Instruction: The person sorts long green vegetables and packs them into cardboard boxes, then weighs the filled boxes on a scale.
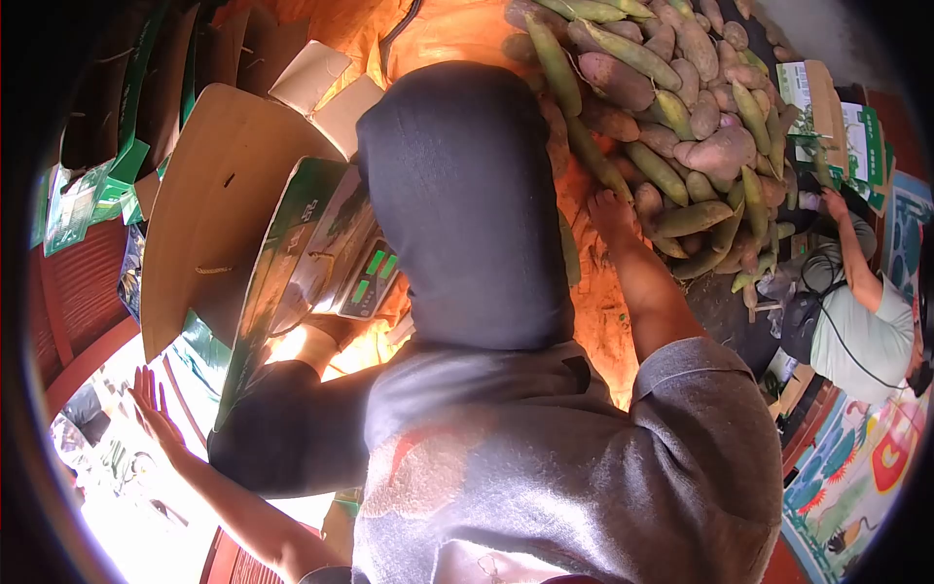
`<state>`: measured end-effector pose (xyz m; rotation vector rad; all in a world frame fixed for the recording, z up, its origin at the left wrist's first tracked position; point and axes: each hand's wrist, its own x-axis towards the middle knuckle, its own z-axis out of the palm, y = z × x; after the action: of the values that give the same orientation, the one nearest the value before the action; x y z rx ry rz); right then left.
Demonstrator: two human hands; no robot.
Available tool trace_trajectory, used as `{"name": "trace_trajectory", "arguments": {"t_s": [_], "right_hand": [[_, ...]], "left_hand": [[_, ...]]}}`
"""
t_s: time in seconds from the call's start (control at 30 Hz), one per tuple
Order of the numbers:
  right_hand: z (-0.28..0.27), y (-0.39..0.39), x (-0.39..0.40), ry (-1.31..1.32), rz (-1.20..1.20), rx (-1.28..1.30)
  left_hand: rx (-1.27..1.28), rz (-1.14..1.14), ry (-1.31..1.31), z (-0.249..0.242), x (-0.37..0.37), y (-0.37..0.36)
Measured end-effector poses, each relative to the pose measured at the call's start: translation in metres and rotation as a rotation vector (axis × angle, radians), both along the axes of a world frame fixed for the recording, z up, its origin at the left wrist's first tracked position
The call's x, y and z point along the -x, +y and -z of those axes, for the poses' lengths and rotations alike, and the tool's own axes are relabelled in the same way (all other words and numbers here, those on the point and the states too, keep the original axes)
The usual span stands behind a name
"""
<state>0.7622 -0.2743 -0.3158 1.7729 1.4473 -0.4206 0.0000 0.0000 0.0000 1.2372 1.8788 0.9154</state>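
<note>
My right hand (615, 219) reaches forward at the edge of a large pile. Its fingers close on the near end of a green ear of corn in its husk (597, 161). Beyond it lie more husked ears of corn (657, 173) mixed with sweet potatoes (720, 151). Out to the far left, my left hand (154, 414) holds nothing, its fingers apart. Nearest to that hand is an open cardboard box (219, 214) with a green printed flap (277, 263). A scale with green lit displays (373, 277) stands between the box and my dark-trousered leg (462, 195).
Orange sheeting (593, 292) covers the ground under the pile. More open cartons (107, 107) stand at the upper left. Another person (861, 331) sits at the right, one hand beside green-and-white boxes (866, 146). A colourful printed mat (856, 477) lies lower right.
</note>
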Motion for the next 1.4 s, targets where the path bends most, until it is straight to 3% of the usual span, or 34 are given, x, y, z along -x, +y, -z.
{"name": "trace_trajectory", "arguments": {"t_s": [0.17,0.27,0.37,0.47,0.57,0.63,0.7,0.83,0.9,0.97,1.07,1.17,1.2,1.4], "right_hand": [[-0.007,0.021,-0.004,0.037,-0.158,0.036],[-0.021,0.015,-0.004,0.126,-0.055,-0.103],[-0.1,0.055,0.012,0.295,0.531,-0.17],[-0.087,0.05,-0.028,0.461,0.799,-0.606],[-0.117,0.08,-0.055,0.752,0.835,-1.022],[-0.158,0.113,-0.07,0.74,0.743,-1.117],[-0.228,0.156,-0.048,0.99,0.689,-1.281],[-0.347,0.227,0.01,1.118,0.392,-1.365],[-0.394,0.257,0.054,1.259,0.302,-1.277],[-0.425,0.282,0.107,1.382,0.128,-1.123],[-0.437,0.312,0.185,1.46,-0.079,-0.798],[-0.416,0.34,0.256,1.346,-0.349,-0.499],[-0.397,0.351,0.273,1.283,-0.546,-0.477],[-0.297,0.375,0.342,0.787,-0.674,-0.054]], "left_hand": [[-0.053,-0.002,0.042,0.003,-0.004,0.008],[-0.084,-0.017,0.079,-0.004,-0.022,0.013],[-0.151,0.015,0.093,-0.01,-0.025,0.029],[-0.218,0.092,0.093,-0.035,-0.064,0.041],[-0.262,0.197,0.093,-0.045,-0.083,0.054],[-0.296,0.27,0.095,-0.047,-0.097,0.06],[-0.308,0.337,0.11,-0.042,-0.105,0.069],[-0.366,0.439,0.223,-0.037,-0.138,0.065],[-0.382,0.482,0.344,-0.04,-0.16,0.056],[-0.236,0.499,0.323,-0.045,-0.174,0.053],[-0.212,0.562,0.485,-0.037,-0.18,0.051],[-0.266,0.623,0.654,-0.031,-0.18,0.05],[-0.271,0.629,0.685,-0.024,-0.177,0.052],[-0.194,0.66,0.764,-0.021,-0.177,0.05]]}}
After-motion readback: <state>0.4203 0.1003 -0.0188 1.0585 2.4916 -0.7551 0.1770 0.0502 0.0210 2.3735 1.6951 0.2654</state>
